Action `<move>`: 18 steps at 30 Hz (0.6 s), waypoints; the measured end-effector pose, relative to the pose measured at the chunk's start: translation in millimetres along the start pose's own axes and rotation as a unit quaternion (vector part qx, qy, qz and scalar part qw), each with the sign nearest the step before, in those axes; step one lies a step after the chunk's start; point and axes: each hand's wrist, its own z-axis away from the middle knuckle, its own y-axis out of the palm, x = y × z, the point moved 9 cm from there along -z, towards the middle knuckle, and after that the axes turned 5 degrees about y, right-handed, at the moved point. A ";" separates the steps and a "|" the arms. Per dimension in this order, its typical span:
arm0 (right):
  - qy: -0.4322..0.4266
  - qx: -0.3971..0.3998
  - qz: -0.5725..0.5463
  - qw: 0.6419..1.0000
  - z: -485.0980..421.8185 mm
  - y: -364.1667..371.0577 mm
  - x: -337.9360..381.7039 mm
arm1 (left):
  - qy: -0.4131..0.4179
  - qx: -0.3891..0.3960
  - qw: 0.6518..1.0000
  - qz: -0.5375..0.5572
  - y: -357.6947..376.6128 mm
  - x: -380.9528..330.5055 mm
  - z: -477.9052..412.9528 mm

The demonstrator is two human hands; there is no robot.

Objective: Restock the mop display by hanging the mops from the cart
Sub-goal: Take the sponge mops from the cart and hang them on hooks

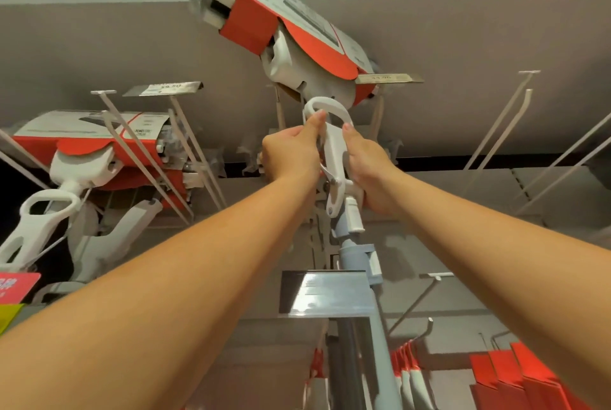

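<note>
bare hooks (496, 125) right, hung mops (86, 158) crowd left

My left grip (291, 151) and right grip (367, 161) flank the mop's lever (330, 145), with the mop head (284, 22) above them. A second mop (86, 158) hangs to my left; display hooks (506, 118) jut out on the right.

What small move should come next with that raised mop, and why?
Probably ease the mop up and back onto the hooks: the left hand and right hand both grip its white handle, and its wrapped head tilts in front of them.
</note>
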 end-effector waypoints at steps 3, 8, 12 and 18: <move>-0.001 0.001 -0.030 1.000 -0.7 0.8 -2.6 | 0.018 0.006 1.000 0.011 0.8 -3.9 0.4; -0.014 -0.025 -0.045 0.999 -2.1 -12.7 -0.3 | 0.021 -0.014 1.000 0.010 2.6 -11.3 5.5; -0.003 -0.008 -0.059 0.998 6.0 -6.8 -3.0 | 0.031 -0.002 0.999 -0.006 -0.2 -12.0 3.8; -0.034 -0.009 -0.041 0.999 16.5 -1.5 6.4 | 0.028 0.012 0.999 0.029 1.3 -10.0 6.4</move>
